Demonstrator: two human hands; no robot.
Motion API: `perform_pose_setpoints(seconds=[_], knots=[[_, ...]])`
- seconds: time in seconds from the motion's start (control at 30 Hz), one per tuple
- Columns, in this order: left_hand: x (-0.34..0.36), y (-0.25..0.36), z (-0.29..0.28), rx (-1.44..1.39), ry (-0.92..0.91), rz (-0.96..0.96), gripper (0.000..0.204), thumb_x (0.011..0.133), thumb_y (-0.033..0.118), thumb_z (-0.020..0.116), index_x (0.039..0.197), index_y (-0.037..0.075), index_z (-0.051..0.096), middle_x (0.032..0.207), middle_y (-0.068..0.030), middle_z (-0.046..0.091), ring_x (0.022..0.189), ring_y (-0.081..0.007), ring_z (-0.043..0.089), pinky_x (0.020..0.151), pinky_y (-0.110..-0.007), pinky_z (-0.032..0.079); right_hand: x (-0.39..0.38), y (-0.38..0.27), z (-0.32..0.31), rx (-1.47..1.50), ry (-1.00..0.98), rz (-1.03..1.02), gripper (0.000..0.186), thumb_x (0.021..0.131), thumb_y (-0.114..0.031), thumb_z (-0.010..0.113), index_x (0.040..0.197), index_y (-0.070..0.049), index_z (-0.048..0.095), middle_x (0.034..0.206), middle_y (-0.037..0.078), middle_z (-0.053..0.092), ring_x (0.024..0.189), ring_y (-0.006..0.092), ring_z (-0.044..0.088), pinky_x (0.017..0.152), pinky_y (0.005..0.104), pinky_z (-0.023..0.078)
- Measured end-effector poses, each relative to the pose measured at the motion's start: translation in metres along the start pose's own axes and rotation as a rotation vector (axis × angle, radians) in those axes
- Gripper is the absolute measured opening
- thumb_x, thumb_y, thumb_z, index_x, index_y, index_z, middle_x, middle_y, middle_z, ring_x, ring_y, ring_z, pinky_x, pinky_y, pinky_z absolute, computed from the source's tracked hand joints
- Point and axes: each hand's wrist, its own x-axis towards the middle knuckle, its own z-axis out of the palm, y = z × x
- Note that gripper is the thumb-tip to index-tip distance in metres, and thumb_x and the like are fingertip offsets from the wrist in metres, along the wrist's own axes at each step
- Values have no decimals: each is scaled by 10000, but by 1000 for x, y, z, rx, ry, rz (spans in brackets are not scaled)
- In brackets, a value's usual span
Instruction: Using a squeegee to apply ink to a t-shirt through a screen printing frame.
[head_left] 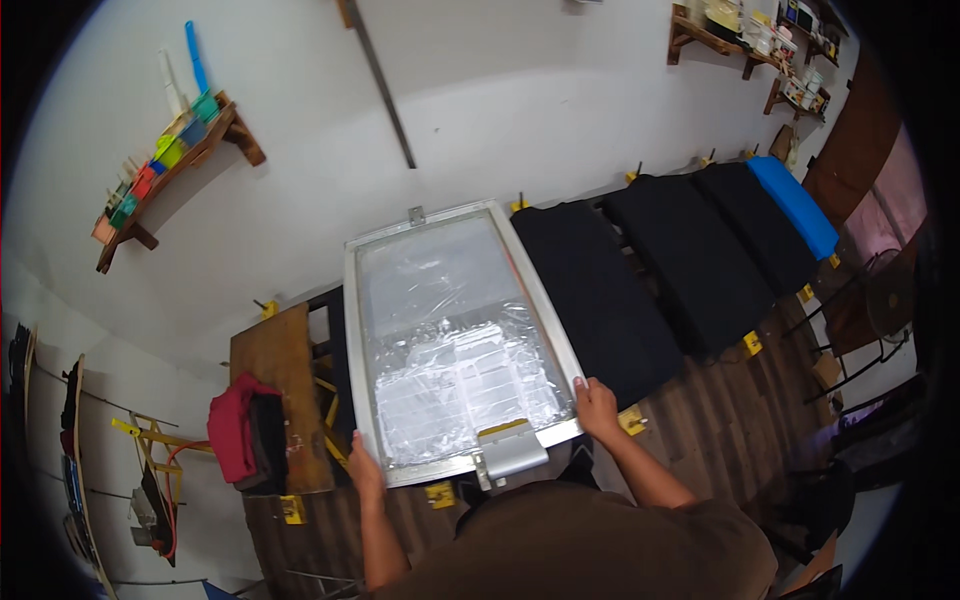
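A screen-printing frame (537, 290) with a pale metal rim is in front of me, over a dark board. Its mesh is partly covered by shiny clear film or tape at the near end. My left hand (366, 472) grips the near left side of the rim. My right hand (598, 408) is closed round the near right corner. At the frame's near edge sits a grey metal squeegee or scoop (516, 454), with a streak of yellowish ink (503, 427) beside it. A small metal bracket (417, 214) sticks out from the far edge.
To the right are boards with black cloth (690, 265) and one blue cloth (793, 205). At left, red and dark garments (232, 430) lie on a wooden board (272, 350). Yellow clamps (440, 494) line the bench. Wall shelves hold colourful tubs (168, 150) and containers (765, 38).
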Motion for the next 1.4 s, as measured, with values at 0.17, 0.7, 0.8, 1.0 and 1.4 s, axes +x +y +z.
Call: perform_pose_setpoints(seconds=[0.17,0.7,0.8,1.0,1.4], knots=[[64,-23,-50,-121,-177,30,771,999,562,445,1266,-146,594,1280,-286,636,1247,-331,577,1059,-376,398,-31,-58,37,21,67,29,472,1037,-349,514,769,34,579,750,291,622,758,481,633,677,536,465],[106,-74,-124,-88,-145,-8,752,992,562,457,1293,-112,597,1269,-292,645,1232,-342,594,1045,-383,410,-86,-126,89,-60,57,30,481,1030,-355,523,783,48,611,737,289,629,741,474,648,650,524,472],[112,-82,-124,-68,-215,-53,742,993,557,460,1280,-112,604,1242,-298,653,1215,-344,603,1033,-383,416,-88,-121,89,-68,63,23,494,1028,-364,527,776,53,605,738,293,627,745,477,648,655,526,474],[100,-79,-123,-88,-216,-29,715,995,540,473,1232,-117,624,1162,-293,679,1142,-336,627,984,-389,436,-91,-116,88,-102,47,24,484,1024,-337,531,728,45,565,745,306,624,739,501,627,664,557,466],[106,-101,-104,-154,-237,11,680,997,536,507,1054,-125,656,940,-224,683,941,-259,619,880,-382,461,-79,-95,97,-104,16,55,515,1030,-395,525,787,51,609,760,303,632,762,479,650,666,519,478]])
